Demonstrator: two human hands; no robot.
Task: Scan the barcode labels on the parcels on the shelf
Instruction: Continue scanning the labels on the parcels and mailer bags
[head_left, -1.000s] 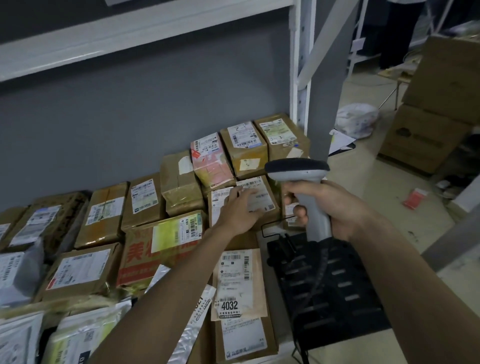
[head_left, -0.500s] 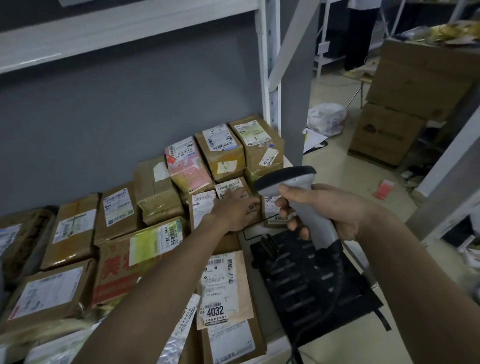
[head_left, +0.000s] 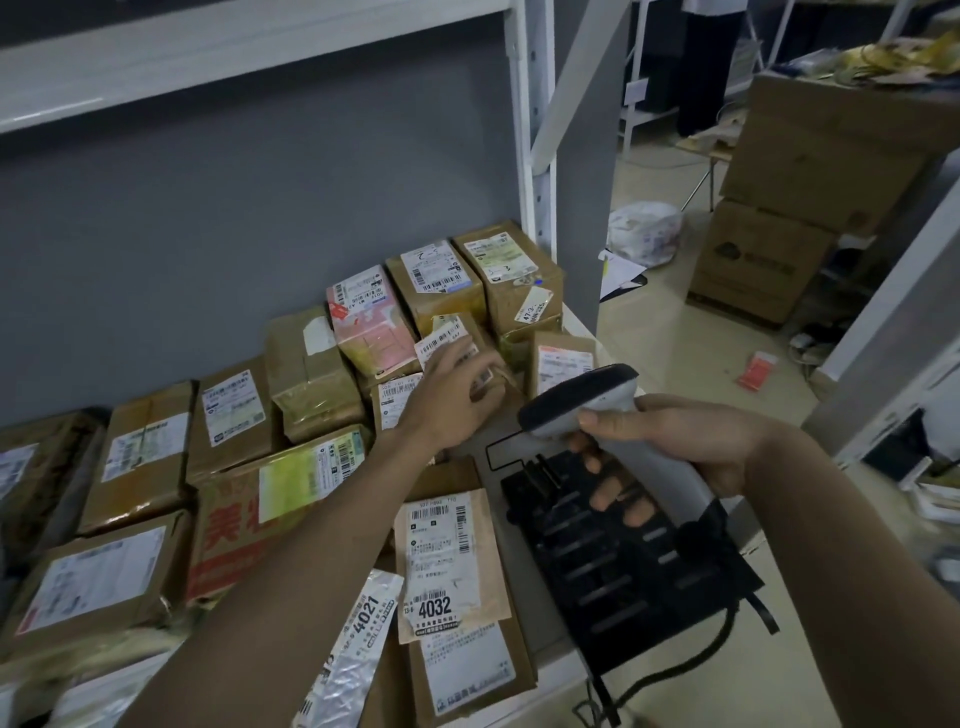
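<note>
Your left hand (head_left: 451, 402) reaches over the parcels on the shelf (head_left: 540, 660), fingers curled round a small brown parcel (head_left: 462, 340) with barcode stickers on its top, tipping it up among the far right group. Just right of it a narrow brown parcel (head_left: 561, 364) stands upright with its white label facing you. Your right hand (head_left: 670, 441) grips the handle of a grey barcode scanner (head_left: 587, 395), fingers wrapped under the handle, the dark head pointing left toward the parcel your left hand holds. The scanner's black cable (head_left: 670, 670) loops down near the shelf's near edge.

Behind these, against the grey wall (head_left: 234, 234), sit a pink-wrapped parcel (head_left: 371, 325) and two taped cartons with labels up. Nearer you lies a padded envelope marked 4032 (head_left: 449, 566), with a silver bag marked 4021 (head_left: 358, 639) just left of it, and a red-printed carton (head_left: 270, 514) under your left forearm. A black slotted tray (head_left: 623, 566) lies below your right hand. Right of the shelf, large cardboard boxes (head_left: 800, 208) are stacked on the floor.
</note>
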